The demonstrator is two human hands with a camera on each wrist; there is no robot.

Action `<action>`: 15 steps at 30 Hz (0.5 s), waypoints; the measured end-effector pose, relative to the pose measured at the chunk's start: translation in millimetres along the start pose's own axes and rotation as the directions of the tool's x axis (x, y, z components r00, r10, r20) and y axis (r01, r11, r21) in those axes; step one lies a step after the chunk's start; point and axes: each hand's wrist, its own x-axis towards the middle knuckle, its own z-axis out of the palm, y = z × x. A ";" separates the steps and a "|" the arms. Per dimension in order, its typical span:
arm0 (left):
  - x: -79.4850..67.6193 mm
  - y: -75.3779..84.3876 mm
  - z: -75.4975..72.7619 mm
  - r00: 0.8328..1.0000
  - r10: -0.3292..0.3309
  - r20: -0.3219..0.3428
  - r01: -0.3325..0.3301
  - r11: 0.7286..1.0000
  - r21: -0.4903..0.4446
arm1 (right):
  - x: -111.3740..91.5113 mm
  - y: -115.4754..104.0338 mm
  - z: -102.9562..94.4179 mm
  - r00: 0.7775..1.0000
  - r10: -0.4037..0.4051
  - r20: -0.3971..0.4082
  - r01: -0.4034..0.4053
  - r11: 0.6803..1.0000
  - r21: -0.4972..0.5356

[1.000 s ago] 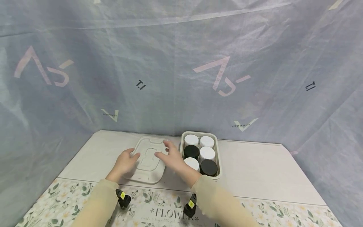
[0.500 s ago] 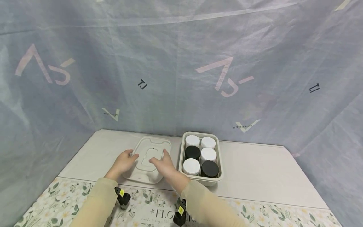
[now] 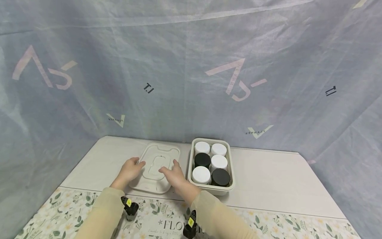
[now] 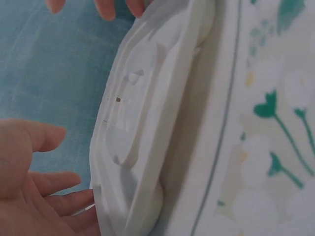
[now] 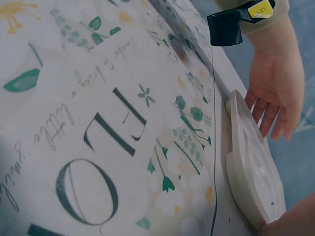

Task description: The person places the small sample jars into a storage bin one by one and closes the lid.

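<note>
A cream plastic lid (image 3: 156, 167) with raised rounded ridges lies on the pale mat in the head view. At its left side is my left hand (image 3: 129, 171), whose fingertips touch the edge while the thumb stands apart, as the left wrist view shows. My right hand (image 3: 176, 178) is at the lid's right side, thumb spread from the fingers, fingertips by the rim. Its underside is hidden in the head view. In the right wrist view the lid (image 5: 256, 167) is tilted by the camera angle, between both hands.
Right of the lid stands a cream rectangular bin (image 3: 233, 182) packed with several round jars, some with white caps (image 3: 201, 175), others with black caps (image 3: 221, 177). A floral strip (image 3: 277, 224) runs along the mat's front. Grey-blue fabric (image 3: 179, 73) hangs behind.
My right hand has moved left and down, from over the bin's near-left side to the lid's right edge. The left hand has barely moved. Lid and jars stay in place.
</note>
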 end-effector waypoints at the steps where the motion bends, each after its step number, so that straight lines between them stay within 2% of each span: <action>1: 0.0 0.8 -1.0 1.000 0.000 -0.003 0.000 1.000 -0.006 | -0.2 -0.3 -0.2 1.000 -0.001 0.000 0.001 1.000 0.004; 9: -4.7 5.0 -9.5 1.000 -0.023 -0.007 0.022 0.998 -0.061 | -2.8 -2.2 -1.4 1.000 0.006 0.018 -0.007 0.999 0.048; 15: -11.8 8.5 -14.8 0.999 -0.021 -0.045 0.017 0.996 -0.091 | -5.2 -6.3 -2.9 1.000 0.011 0.004 -0.011 0.997 0.081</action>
